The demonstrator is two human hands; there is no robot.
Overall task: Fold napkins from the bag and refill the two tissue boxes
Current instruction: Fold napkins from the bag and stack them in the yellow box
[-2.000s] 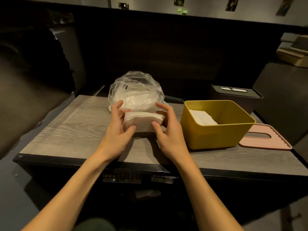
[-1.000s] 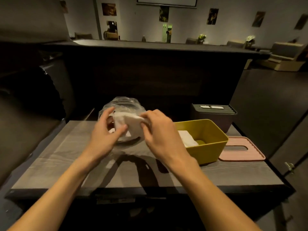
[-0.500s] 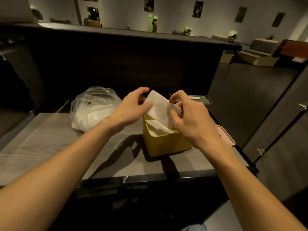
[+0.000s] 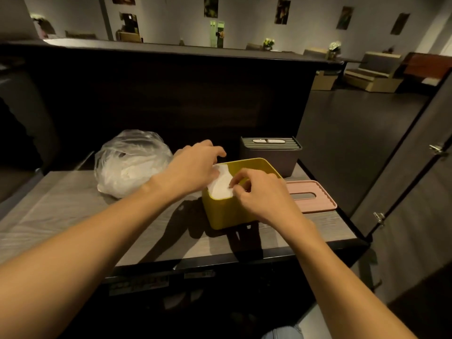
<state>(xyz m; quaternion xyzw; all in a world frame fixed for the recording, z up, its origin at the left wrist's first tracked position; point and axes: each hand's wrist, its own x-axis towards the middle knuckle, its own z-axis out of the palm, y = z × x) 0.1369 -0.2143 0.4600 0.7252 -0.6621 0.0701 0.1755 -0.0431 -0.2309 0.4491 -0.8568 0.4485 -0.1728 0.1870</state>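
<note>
The open yellow tissue box stands on the wooden table. A folded white napkin lies at the top of the box, at its left side. My left hand reaches over the box's left rim, its fingers spread and its thumb side resting on the napkin. My right hand is over the box's near right side, with curled fingertips pinching the napkin's right edge. A clear plastic bag of white napkins sits to the left of the box. A dark tissue box with its slotted lid on stands behind.
A pink slotted lid lies flat on the table to the right of the yellow box. A dark partition wall rises behind the table. The table's right edge is close to the pink lid, with dark doors beyond.
Both hands have lowered the folded napkin from above the yellow box down into its opening. My left fingers have spread out over the rim. The camera has tilted slightly.
</note>
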